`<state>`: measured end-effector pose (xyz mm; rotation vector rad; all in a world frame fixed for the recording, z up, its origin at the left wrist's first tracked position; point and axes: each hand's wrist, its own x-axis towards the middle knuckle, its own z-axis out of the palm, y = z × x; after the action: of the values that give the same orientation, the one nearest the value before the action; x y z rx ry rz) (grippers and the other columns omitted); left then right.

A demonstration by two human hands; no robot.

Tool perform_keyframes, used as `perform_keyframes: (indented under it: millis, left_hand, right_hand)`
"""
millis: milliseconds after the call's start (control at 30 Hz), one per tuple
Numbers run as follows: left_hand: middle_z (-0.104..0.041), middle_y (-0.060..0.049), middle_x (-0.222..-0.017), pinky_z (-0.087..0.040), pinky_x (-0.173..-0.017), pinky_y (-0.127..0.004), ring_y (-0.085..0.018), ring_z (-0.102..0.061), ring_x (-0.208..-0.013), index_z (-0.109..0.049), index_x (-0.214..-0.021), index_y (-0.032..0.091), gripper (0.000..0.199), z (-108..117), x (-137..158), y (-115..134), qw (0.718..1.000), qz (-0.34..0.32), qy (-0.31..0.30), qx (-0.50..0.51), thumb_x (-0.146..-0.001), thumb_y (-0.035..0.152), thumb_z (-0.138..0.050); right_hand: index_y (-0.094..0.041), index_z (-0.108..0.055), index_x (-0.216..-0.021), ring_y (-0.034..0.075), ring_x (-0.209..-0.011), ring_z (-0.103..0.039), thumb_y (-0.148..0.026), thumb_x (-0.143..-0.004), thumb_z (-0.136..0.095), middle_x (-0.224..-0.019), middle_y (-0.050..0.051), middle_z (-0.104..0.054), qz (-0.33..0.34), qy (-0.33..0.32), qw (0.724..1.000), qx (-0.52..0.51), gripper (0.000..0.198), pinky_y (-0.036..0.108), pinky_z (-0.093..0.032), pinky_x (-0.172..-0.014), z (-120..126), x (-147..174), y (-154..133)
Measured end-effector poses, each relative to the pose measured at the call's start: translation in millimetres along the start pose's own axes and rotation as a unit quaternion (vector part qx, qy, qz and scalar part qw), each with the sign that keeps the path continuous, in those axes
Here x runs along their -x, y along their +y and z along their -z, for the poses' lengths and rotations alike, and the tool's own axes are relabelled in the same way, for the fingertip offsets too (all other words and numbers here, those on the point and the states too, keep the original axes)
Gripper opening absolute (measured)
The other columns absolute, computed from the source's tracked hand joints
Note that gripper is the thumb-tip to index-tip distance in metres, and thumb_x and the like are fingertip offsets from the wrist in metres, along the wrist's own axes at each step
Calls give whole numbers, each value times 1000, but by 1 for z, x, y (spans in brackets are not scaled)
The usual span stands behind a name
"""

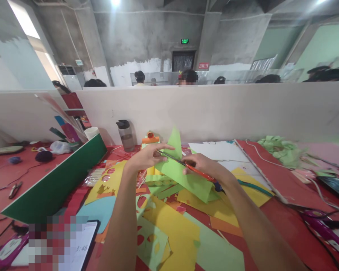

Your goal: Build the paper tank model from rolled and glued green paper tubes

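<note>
A bright green sheet of paper (186, 179) is raised over the middle of the table, one pointed flap standing up at the back. My left hand (145, 157) pinches the paper's left edge between thumb and fingers. Scissors with red-orange handles (199, 172) are gripped in my right hand (205, 165); their narrow blades point left across the sheet towards my left fingers. Whether the blades are parted is hard to make out. Just behind my left hand stands a paper piece with an orange roll (150, 140), partly hidden.
Cut yellow paper (172, 229) and pale green sheets (217, 241) cover the red table in front. A dark water bottle (126, 136) stands by the white partition (214, 109). On the left are a green board (59, 180) and a phone (83, 244); crumpled green paper (282, 150) lies right.
</note>
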<state>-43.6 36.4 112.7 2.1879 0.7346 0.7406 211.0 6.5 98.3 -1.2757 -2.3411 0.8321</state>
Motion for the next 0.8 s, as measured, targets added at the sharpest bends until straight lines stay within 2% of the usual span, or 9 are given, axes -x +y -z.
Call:
perform_keyframes:
  millis: [133,333,500,600,700,800]
  left_hand:
    - [-64,-8,-126,-53,-81,-28,-15,-64,-91,-63,-127,23,40,0,0,-2,1000,-8,1,3,-87,23,-62]
    - [-63,-8,-124,-51,-66,-25,-9,-59,-69,-63,-128,23,42,-1,-2,1,1000,9,0,3,-86,23,-63]
    - [-63,-7,-124,-51,-71,-26,-11,-61,-77,-62,-129,25,42,-2,-2,2,1000,-2,-2,1,-86,23,-63]
    - [-64,-7,-121,-49,-65,-24,-9,-57,-70,-62,-129,26,42,0,1,0,1000,-2,2,-11,-87,24,-63]
    - [-65,-6,-115,-46,-56,-22,-7,-51,-61,-60,-132,26,45,7,7,-2,1000,1,12,-20,-87,26,-62]
    - [-65,-8,-114,-44,-53,-20,-7,-50,-61,-62,-130,22,44,16,18,-3,999,1,37,-3,-87,28,-64]
  right_hand:
    - [-19,-60,-79,11,-59,-37,-53,-82,-63,-65,-4,-45,13,4,1000,4,35,25,-22,-55,0,0,1]
    - [-18,-63,-84,11,-59,-38,-53,-81,-64,-65,-4,-47,12,11,1000,11,35,25,-25,-54,1,1,-3]
    - [-18,-61,-81,12,-59,-39,-54,-82,-64,-66,-4,-47,25,2,1000,-2,36,25,-27,-55,0,2,-5]
    - [-18,-60,-79,12,-60,-37,-57,-82,-64,-65,-4,-44,34,-2,999,-7,39,25,-26,-55,2,2,-4]
    - [-18,-62,-81,12,-61,-38,-60,-81,-63,-68,-3,-46,41,-31,998,-23,42,25,-28,-55,13,10,1]
    - [-17,-65,-88,13,-62,-43,-61,-83,-60,-73,-1,-53,29,-76,996,-33,44,26,-31,-56,32,29,7]
